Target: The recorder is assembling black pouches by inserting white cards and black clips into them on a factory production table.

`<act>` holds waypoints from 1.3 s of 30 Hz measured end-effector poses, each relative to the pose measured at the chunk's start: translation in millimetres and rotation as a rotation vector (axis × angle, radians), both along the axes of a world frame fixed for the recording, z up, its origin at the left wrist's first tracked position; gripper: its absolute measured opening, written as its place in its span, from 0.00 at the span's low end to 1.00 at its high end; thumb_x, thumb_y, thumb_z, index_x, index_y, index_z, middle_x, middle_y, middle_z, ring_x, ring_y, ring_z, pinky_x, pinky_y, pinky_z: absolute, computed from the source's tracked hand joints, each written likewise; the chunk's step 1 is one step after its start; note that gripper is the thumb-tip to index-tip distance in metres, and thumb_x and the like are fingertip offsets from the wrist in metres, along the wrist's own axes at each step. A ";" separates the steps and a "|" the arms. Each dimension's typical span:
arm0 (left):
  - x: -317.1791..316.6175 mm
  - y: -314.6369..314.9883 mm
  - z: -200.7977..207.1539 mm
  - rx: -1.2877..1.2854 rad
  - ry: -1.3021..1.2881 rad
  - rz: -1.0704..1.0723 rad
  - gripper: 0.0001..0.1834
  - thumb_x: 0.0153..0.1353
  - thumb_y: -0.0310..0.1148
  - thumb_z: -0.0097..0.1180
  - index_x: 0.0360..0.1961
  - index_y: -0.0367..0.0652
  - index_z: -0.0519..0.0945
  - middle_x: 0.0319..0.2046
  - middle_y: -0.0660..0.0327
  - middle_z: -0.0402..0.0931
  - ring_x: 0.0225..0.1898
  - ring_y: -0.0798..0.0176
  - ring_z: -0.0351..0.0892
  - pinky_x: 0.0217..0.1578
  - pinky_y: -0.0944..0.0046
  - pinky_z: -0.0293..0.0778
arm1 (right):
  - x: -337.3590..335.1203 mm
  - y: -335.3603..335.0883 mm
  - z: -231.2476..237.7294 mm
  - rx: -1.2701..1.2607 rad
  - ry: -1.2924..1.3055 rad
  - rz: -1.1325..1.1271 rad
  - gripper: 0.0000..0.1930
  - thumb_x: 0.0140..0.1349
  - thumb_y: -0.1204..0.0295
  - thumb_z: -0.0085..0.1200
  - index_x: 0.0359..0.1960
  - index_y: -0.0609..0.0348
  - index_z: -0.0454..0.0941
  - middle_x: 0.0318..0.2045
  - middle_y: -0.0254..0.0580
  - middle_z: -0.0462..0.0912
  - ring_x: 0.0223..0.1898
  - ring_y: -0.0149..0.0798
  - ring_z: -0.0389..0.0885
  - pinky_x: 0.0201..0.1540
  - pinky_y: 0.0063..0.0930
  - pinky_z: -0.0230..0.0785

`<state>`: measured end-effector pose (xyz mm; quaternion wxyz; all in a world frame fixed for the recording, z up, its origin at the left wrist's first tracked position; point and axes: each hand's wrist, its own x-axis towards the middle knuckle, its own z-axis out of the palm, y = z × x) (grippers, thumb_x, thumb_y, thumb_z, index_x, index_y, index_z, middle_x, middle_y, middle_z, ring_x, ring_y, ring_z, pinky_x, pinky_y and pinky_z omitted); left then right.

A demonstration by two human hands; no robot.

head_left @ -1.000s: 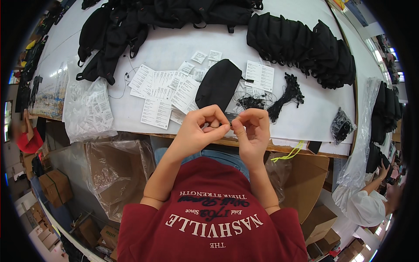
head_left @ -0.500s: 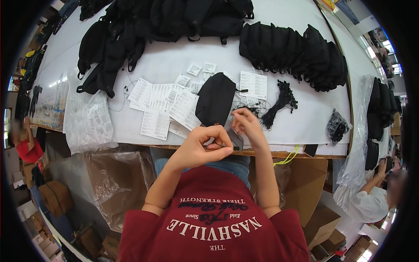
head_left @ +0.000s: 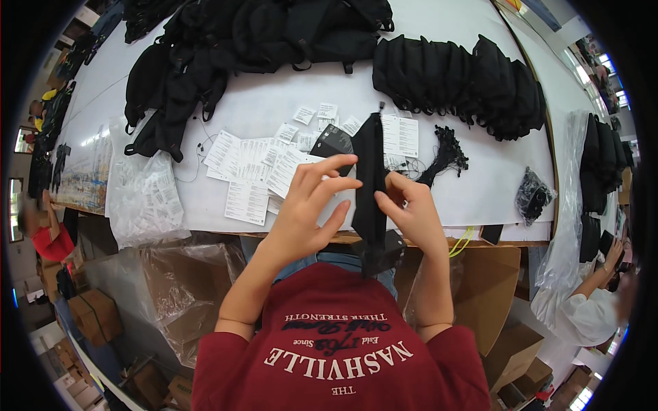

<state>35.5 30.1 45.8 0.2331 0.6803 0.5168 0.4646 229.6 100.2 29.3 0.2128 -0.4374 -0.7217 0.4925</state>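
Observation:
A small black zip bag (head_left: 370,188) stands edge-on in front of me, at the table's near edge. My right hand (head_left: 413,212) grips its right side between thumb and fingers. My left hand (head_left: 312,205) is on the other side, fingers spread, holding nothing, with the fingertips close to the bag. A dark card (head_left: 393,248) hangs by the bag's lower end. Behind the bag lie dark cards (head_left: 334,141) and printed white sheets (head_left: 250,161), partly overlapping. A bundle of black string loops (head_left: 444,156) rests to the right, behind my right hand.
Black backpacks (head_left: 267,34) are heaped at the back, with a row of black bags (head_left: 456,82) at the back right. A clear plastic bag of labels (head_left: 147,198) lies left; a wrapped black roll (head_left: 532,196) sits right. Cardboard boxes (head_left: 504,294) stand below the table. Co-workers are at both sides.
The black bag has come up off the papers and turned edge-on, uncovering the dark cards. My right hand has taken hold of it; my left hand has gone from a pinch to spread fingers.

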 end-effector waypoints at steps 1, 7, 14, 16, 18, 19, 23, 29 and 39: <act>-0.2 3.3 -0.4 0.107 0.238 -0.014 0.17 0.49 0.22 0.57 0.43 0.46 0.77 0.51 0.64 0.71 0.47 0.58 0.68 0.46 0.62 0.63 | -0.1 -2.4 14.0 -0.003 -0.001 -0.004 0.09 0.58 0.71 0.54 0.27 0.63 0.69 0.15 0.36 0.70 0.16 0.26 0.67 0.20 0.23 0.58; -5.8 8.2 -12.8 0.230 0.525 0.000 0.17 0.41 0.23 0.62 0.35 0.51 0.79 0.49 0.67 0.73 0.49 0.60 0.67 0.48 0.60 0.59 | -0.8 -12.3 42.4 0.234 -0.090 0.068 0.10 0.54 0.73 0.56 0.24 0.64 0.67 0.16 0.39 0.68 0.17 0.30 0.66 0.21 0.25 0.59; -13.6 9.5 -15.5 0.221 0.506 -0.113 0.13 0.42 0.27 0.63 0.33 0.46 0.78 0.38 0.66 0.76 0.46 0.60 0.72 0.49 0.60 0.62 | -1.7 -12.6 38.5 0.266 -0.060 0.074 0.09 0.54 0.73 0.56 0.25 0.63 0.69 0.17 0.40 0.69 0.17 0.32 0.67 0.22 0.25 0.60; -15.0 8.3 -16.6 0.201 0.475 -0.143 0.15 0.41 0.27 0.64 0.34 0.46 0.79 0.37 0.66 0.76 0.45 0.60 0.72 0.49 0.59 0.63 | -1.6 -13.3 37.1 0.259 -0.043 0.093 0.09 0.54 0.73 0.56 0.25 0.63 0.69 0.17 0.39 0.69 0.17 0.32 0.67 0.22 0.25 0.60; -17.4 8.1 -16.7 0.212 0.473 -0.174 0.16 0.38 0.28 0.65 0.33 0.45 0.80 0.36 0.66 0.77 0.43 0.61 0.73 0.47 0.60 0.65 | -2.7 -14.4 36.4 0.237 -0.018 0.109 0.09 0.55 0.73 0.56 0.26 0.64 0.70 0.17 0.39 0.69 0.17 0.32 0.67 0.22 0.25 0.60; -17.8 7.5 -17.2 0.213 0.473 -0.174 0.16 0.38 0.28 0.65 0.33 0.45 0.80 0.36 0.66 0.77 0.43 0.61 0.73 0.47 0.60 0.65 | -2.9 -14.8 35.4 0.238 -0.018 0.109 0.09 0.55 0.73 0.56 0.26 0.64 0.70 0.17 0.39 0.69 0.17 0.32 0.67 0.22 0.25 0.60; -17.8 4.3 -17.4 0.207 0.427 -0.167 0.14 0.38 0.25 0.64 0.31 0.45 0.80 0.33 0.67 0.77 0.41 0.61 0.74 0.45 0.61 0.66 | -5.3 -16.7 35.8 0.209 -0.005 0.119 0.09 0.54 0.74 0.57 0.25 0.64 0.70 0.18 0.39 0.70 0.18 0.31 0.67 0.22 0.24 0.60; -22.0 1.7 -6.3 0.192 0.367 -0.068 0.14 0.37 0.23 0.64 0.29 0.43 0.79 0.32 0.63 0.77 0.38 0.59 0.76 0.41 0.60 0.68 | 1.4 -8.0 29.4 0.051 0.245 0.109 0.15 0.61 0.61 0.53 0.38 0.61 0.74 0.28 0.39 0.77 0.30 0.32 0.75 0.36 0.25 0.66; -20.2 -6.9 -1.0 -0.075 -0.022 0.201 0.08 0.49 0.24 0.65 0.30 0.36 0.78 0.27 0.57 0.79 0.27 0.60 0.79 0.29 0.67 0.72 | 13.8 -26.8 -18.5 -0.323 0.564 -0.009 0.43 0.47 0.66 0.66 0.64 0.51 0.55 0.48 0.43 0.73 0.51 0.36 0.70 0.59 0.30 0.56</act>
